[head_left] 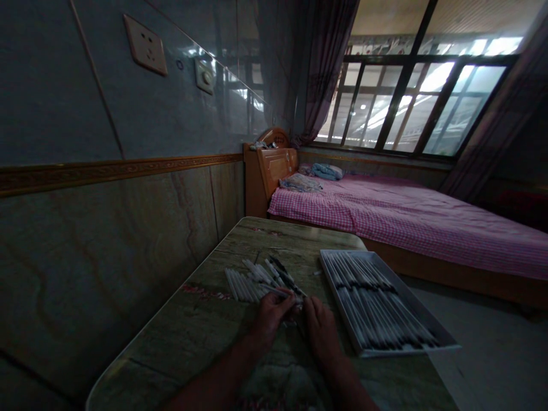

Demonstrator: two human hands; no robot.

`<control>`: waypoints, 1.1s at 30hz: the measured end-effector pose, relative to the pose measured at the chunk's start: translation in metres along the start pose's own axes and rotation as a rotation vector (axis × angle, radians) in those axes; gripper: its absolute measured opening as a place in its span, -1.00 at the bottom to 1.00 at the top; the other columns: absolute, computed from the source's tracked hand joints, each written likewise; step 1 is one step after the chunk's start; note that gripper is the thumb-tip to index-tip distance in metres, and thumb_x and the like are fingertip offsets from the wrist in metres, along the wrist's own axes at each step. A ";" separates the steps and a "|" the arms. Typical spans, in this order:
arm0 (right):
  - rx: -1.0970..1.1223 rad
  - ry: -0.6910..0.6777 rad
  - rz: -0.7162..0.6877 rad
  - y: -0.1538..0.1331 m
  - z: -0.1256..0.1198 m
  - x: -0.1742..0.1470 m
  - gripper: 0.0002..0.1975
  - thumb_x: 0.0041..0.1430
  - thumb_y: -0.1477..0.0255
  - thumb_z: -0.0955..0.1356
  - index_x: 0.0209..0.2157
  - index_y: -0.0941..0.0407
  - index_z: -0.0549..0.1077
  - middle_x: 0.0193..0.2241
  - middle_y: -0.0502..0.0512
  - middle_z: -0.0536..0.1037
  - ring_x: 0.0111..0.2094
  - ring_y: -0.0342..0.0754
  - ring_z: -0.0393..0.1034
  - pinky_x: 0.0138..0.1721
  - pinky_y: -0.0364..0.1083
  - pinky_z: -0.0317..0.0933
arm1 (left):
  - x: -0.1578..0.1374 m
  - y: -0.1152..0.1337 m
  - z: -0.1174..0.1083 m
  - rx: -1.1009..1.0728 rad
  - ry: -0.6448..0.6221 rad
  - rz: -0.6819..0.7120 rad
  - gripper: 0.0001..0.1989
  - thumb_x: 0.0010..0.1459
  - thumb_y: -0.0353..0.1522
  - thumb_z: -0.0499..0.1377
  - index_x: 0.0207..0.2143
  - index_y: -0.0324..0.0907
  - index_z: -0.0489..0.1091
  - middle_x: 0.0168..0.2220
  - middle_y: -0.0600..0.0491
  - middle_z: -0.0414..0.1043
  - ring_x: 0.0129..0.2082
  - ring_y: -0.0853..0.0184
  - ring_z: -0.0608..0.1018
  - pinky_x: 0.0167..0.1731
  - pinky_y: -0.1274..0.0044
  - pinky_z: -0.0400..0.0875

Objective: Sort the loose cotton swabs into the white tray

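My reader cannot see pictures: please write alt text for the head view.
A person's left hand and right hand work at a table, small pieces between them too dim to identify. Pale tubes lie beyond; at right, a tray holds rows of pen-like sticks. Behind are a pink-covered bed and window.

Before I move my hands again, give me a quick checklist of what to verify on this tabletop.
1. Tray fully on the table: not ok, its right side seems to overhang the edge.
2. Slim pieces in the tray lined up: ok, they lie in two rows.
3. Loose pale tubes near the left hand: ok, just beyond it.
4. Right hand outside the tray: ok, left of it.
5. Firm grip between both hands: cannot tell, too dim and blurred.
6. Small white bit gathered up: not ok, loose on the table.
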State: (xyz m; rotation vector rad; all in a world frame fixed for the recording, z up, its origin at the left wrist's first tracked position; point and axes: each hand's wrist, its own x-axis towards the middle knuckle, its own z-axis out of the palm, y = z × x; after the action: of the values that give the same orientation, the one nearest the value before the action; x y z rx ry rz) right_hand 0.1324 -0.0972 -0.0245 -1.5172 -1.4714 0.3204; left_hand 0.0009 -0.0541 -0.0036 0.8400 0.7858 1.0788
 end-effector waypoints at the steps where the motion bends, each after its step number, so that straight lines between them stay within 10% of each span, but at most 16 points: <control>1: -0.016 -0.001 -0.013 0.001 0.000 0.000 -0.63 0.27 0.18 0.15 -0.49 0.06 0.36 -0.54 0.03 0.44 -0.51 -0.09 0.30 -0.46 -0.15 0.10 | 0.000 0.000 0.001 0.006 0.001 -0.007 -0.58 -0.34 -0.18 0.44 -0.45 -0.22 0.44 -0.60 0.11 0.47 -0.59 0.38 0.48 -0.61 0.59 0.27; 33: 0.058 0.004 0.042 -0.001 0.001 0.001 -0.60 0.25 0.13 0.17 -0.54 0.04 0.34 -0.58 0.01 0.42 -0.53 -0.07 0.28 -0.49 -0.14 0.04 | 0.004 -0.007 -0.005 0.148 -0.065 0.056 -0.63 -0.26 -0.14 0.41 -0.50 -0.23 0.46 -0.60 0.08 0.46 -0.60 0.38 0.47 -0.62 0.60 0.27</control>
State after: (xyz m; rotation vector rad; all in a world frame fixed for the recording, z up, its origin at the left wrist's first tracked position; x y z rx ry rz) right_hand 0.1313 -0.0959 -0.0239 -1.5030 -1.4168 0.3814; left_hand 0.0009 -0.0511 -0.0130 1.0231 0.7987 1.0464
